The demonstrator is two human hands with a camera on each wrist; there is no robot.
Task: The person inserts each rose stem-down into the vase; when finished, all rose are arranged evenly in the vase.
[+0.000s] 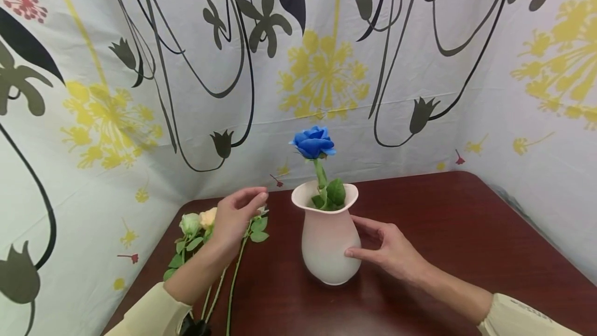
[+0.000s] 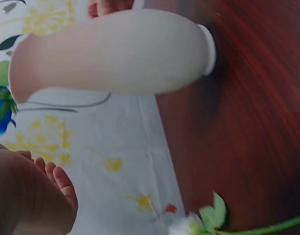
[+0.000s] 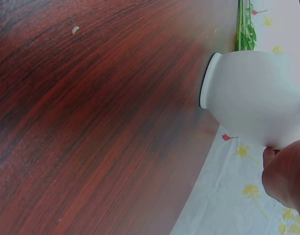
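Observation:
A pale vase (image 1: 328,248) with a wavy rim, pinkish above and whiter below, stands upright on the table. One blue rose (image 1: 313,142) rises from its mouth, green leaves at the rim and the lower stem hidden inside. My right hand (image 1: 387,248) holds the vase's right side, thumb in front and fingers reaching behind. Left of the vase, my left hand (image 1: 235,217) hovers above the loose flowers with nothing in its loosely bent fingers. Beneath it lie a pale green rose (image 1: 189,224), a peach rose (image 1: 208,218) and a white flower (image 2: 184,226), partly covered by that arm.
The dark red wooden table (image 1: 420,206) meets a white curtain (image 1: 261,144) printed with flowers along its back and sides. Long green stems (image 1: 233,284) run toward the front edge, where a black object (image 1: 195,326) shows beside the left sleeve.

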